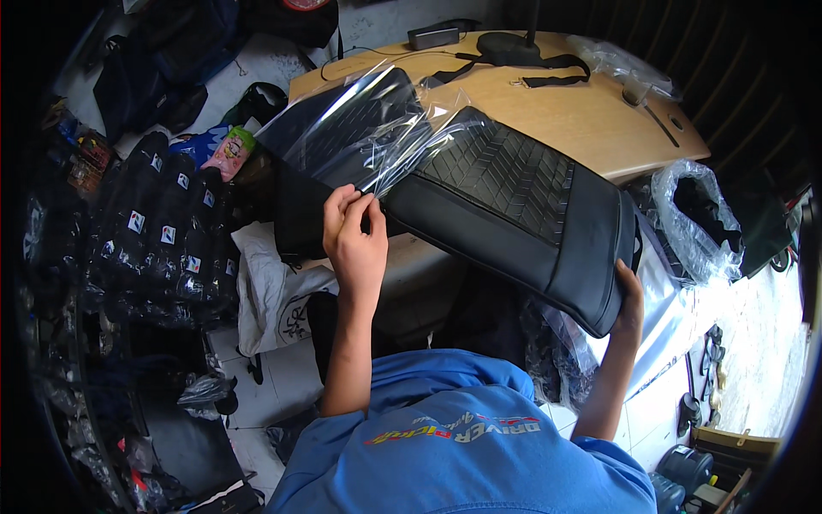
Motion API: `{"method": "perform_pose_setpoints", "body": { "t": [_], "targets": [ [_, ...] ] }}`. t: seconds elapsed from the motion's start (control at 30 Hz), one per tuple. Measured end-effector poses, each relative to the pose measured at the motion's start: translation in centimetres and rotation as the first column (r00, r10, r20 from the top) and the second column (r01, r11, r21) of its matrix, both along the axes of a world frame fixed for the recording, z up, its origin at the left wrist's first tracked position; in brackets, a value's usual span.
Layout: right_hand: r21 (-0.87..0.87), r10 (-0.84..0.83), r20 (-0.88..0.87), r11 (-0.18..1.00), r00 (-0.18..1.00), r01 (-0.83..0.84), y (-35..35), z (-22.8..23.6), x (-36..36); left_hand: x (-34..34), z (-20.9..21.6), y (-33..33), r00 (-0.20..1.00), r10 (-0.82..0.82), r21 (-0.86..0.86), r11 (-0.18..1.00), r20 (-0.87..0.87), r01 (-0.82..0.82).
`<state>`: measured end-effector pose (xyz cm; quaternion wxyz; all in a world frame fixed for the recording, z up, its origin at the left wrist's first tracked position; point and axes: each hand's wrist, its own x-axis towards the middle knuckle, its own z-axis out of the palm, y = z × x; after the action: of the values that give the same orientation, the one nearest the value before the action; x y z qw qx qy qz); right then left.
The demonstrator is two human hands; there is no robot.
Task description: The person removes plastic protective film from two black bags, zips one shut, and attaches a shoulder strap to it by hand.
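Note:
A black backpack [527, 206] with a chevron-patterned panel lies slanted across the near side of the wooden table. Clear plastic wrap [385, 154] covers its left end, crumpled and shiny. My left hand [355, 231] is closed, thumb and fingertips pinching the wrap's edge at that end. My right hand [630, 300] grips the backpack's right end, its fingers partly hidden behind it. Beyond the wrap lies a second dark patterned bag [342, 120]; the wrap blurs where one ends and the other begins.
The wooden table [591, 120] bears a black strap [556, 73] and a stand base [509, 47]. Several wrapped black bags [163, 223] are stacked at left, near a white cloth sack [265, 283]. A clear plastic bag [685, 223] sits at right. Blue water jugs [685, 467] stand at lower right.

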<state>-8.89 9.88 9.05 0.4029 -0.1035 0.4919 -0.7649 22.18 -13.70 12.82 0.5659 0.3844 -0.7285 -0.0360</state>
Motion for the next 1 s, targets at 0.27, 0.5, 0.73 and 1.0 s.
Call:
{"method": "perform_pose_setpoints", "body": {
  "t": [0.27,0.5,0.73,1.0],
  "targets": [
    [0.041,0.167,0.013,0.985,0.986,-0.168,0.7,1.6,1.8,-0.6,0.2,-0.3,0.998,-0.048,0.034,0.998,-0.026,0.049],
    [-0.118,0.105,0.366,0.991,0.925,-0.066,1.3,-2.5,1.1,0.2,1.2,-1.9,0.963,-0.269,-0.038,0.962,-0.003,0.269],
    [-0.111,-0.023,0.353,0.992,0.935,0.067,1.0,-2.3,2.6,1.1,1.8,-2.0,0.93,-0.327,-0.112,0.931,0.168,0.347],
    [-0.011,-0.178,0.264,0.982,0.948,0.187,1.3,-3.1,2.2,0.7,1.7,-1.3,0.923,-0.29,-0.151,0.93,0.254,0.334]
  ]
}}
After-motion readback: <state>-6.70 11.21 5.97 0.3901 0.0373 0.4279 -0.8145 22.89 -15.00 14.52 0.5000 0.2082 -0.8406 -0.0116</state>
